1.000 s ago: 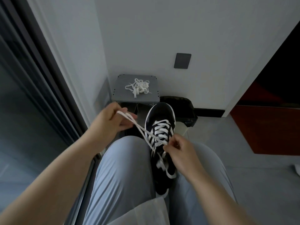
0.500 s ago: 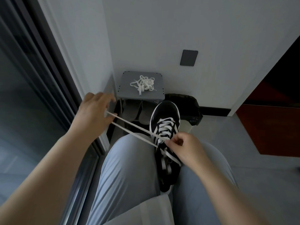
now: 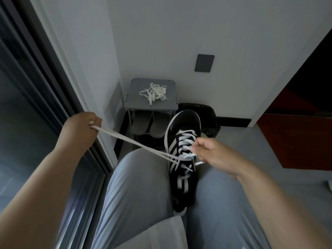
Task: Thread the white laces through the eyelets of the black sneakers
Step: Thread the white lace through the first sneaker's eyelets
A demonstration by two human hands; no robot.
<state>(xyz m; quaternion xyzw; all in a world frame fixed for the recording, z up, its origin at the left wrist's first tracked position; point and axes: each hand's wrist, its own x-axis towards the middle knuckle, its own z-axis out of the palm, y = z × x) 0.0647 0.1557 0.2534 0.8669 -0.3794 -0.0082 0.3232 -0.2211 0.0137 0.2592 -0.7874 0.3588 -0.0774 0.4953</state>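
Head view looks down on a black sneaker standing wedged between the person's thighs in pale trousers, just right of the frame's centre, its toe pointing to the top of the frame. White crossings of lace already fill the rows nearest the toe. The left hand, at middle left of the frame, has its fingers curled tight round the lace and holds it well out from the sneaker, so that two taut strands run slanting down and to the right, over the left thigh, to the eyelets. The right hand, touching the sneaker's right side, has its fingers bent, and thumb and forefinger pinch the lace at the eyelets; a short white end sticks out just below that hand. Above the sneaker in the frame a small grey rack stands in the corner of the walls with a loose lace heaped on its top and a pair of grey slippers on the shelf under it. A dark bin sits just right of the rack, and a dark plate is on the wall above.
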